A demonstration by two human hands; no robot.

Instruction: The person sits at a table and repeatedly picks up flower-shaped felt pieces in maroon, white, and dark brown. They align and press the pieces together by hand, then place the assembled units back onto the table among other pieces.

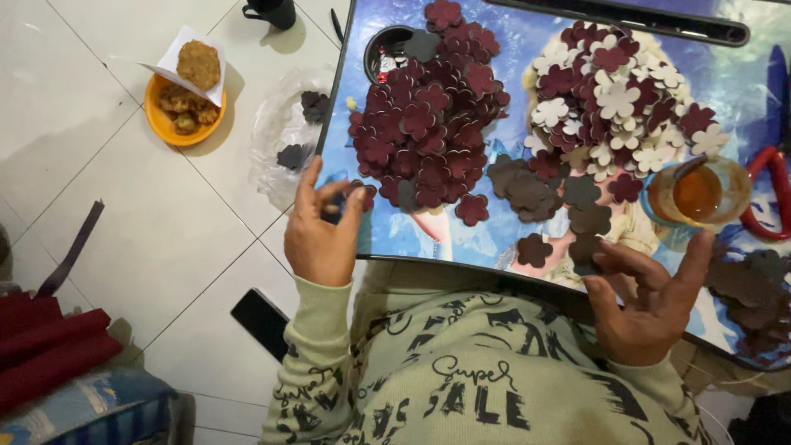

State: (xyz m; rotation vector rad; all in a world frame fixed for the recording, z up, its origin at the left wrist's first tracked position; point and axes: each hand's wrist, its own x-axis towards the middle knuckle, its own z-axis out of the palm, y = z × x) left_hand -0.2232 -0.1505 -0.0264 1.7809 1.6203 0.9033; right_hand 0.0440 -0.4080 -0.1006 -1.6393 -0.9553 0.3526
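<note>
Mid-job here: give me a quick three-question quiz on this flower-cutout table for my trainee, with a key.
1. True or false: the glass cup of amber liquid stands nearer the right hand than the left hand.
2. Which pile mixes cream and maroon flowers? A: the pile by the left hand. B: the pile near the cup.
3. What lies on the floor in the orange bowl?

Key
1. True.
2. B; the pile by the left hand is maroon.
3. Fried food, with paper and a round patty on top.
</note>
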